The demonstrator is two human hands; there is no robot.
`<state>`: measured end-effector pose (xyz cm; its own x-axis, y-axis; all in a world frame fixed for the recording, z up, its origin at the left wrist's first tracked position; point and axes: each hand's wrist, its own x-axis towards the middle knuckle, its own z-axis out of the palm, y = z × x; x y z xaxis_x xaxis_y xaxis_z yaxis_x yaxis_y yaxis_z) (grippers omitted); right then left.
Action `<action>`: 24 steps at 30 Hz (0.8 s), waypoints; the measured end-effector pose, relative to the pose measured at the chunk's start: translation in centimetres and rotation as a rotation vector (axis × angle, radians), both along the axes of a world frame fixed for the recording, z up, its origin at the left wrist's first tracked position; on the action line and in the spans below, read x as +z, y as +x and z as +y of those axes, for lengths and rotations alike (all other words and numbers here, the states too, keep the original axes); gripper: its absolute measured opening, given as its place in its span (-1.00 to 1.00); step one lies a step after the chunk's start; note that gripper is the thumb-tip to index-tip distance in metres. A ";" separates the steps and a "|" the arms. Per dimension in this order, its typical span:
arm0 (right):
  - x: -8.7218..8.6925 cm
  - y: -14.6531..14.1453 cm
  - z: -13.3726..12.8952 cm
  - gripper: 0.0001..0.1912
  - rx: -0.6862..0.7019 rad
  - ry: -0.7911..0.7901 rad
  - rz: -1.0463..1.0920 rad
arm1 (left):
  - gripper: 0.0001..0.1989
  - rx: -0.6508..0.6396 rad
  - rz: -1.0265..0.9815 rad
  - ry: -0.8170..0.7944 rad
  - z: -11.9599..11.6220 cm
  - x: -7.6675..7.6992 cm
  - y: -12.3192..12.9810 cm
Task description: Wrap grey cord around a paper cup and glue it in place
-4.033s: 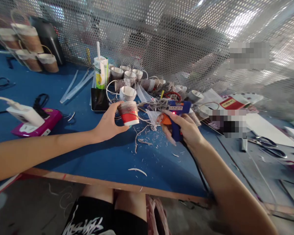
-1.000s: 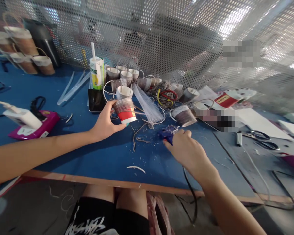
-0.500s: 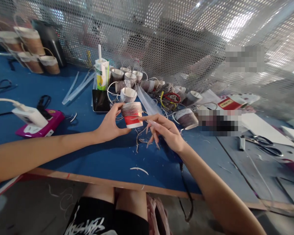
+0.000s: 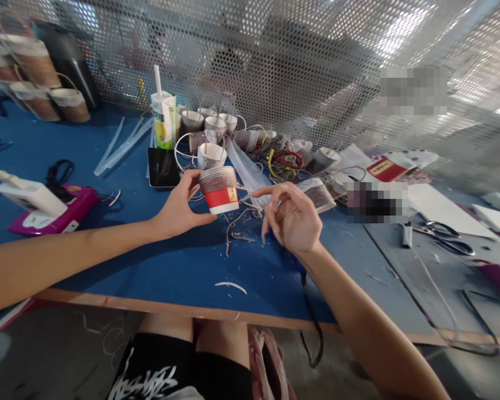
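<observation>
A paper cup (image 4: 220, 199), red and white below with grey-brown cord wound round its upper part, is tilted above the blue table. My left hand (image 4: 182, 204) is closed on its left side, thumb low and fingers behind the rim. To the right of the cup, my right hand (image 4: 294, 216) is apart from it, fingers curled with the index reaching toward it. A thin strand of cord (image 4: 245, 198) runs from the cup to those fingertips; the pinch itself is partly hidden. Below lie cord scraps (image 4: 230, 236). Under my right hand is a dark blue tool with a cable, mostly covered.
Behind stand several white cups (image 4: 211, 155), a drink carton (image 4: 164, 119) with a straw and a dark phone (image 4: 163, 168). A magenta power strip (image 4: 73, 208) is at left, scissors (image 4: 445, 236) at right. A perforated metal panel (image 4: 266, 61) closes off the back.
My right hand has drawn back to the right, its index finger off the cup's front. The cup stays in my left hand. The whole view has shifted slightly.
</observation>
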<state>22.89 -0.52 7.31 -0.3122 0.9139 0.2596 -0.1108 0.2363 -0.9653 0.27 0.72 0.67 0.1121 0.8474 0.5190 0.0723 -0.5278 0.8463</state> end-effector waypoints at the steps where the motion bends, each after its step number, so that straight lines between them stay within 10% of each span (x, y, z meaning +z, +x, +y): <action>1: 0.1 -0.4 -0.6 -0.70 0.082 -0.028 -0.023 | -0.31 -0.006 -0.002 -0.005 0.0 -0.1 0.0; 5: 0.7 -1.2 -1.6 -0.68 0.203 -0.148 -0.060 | -0.35 -0.065 -0.017 0.033 0.0 -0.3 -0.1; 11: 0.1 -0.4 0.1 -0.68 -0.064 -0.253 -0.024 | -0.38 -0.088 -0.021 0.104 -0.2 -0.2 -0.2; 16: -0.7 0.2 -0.1 -0.72 -0.439 0.168 -0.151 | -0.39 -0.117 -0.020 0.126 0.0 -0.2 -0.2; 24: -0.4 -0.1 -1.4 -0.44 -0.042 0.379 -0.690 | -0.31 -0.037 -0.069 0.142 0.2 -0.4 -0.1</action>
